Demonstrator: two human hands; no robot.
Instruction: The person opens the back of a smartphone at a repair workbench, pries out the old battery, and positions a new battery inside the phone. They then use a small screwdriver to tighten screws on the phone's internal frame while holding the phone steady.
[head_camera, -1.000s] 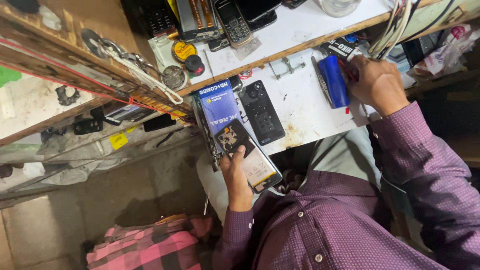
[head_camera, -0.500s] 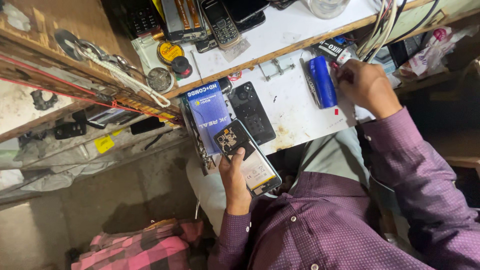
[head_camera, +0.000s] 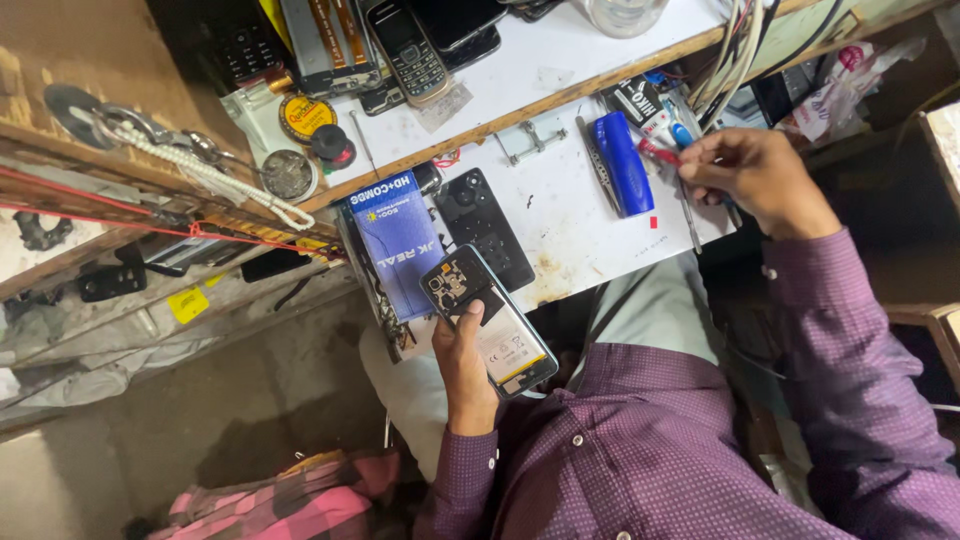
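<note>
One opened phone (head_camera: 488, 320) sits gripped in the left hand (head_camera: 465, 365); right hand (head_camera: 755, 175) pinches one red-handled tool (head_camera: 662, 153); one blue case (head_camera: 622, 163) lies beside.

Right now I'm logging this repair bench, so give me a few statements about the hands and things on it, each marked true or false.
1. The left hand holds an opened phone with its back cover off. True.
2. The right hand rests flat on the blue box. False: it grips a red-handled tool near the cables.
3. A black back cover lies on the white bench. True.
4. The blue cylinder is in the left hand. False: it lies on the bench.
</note>
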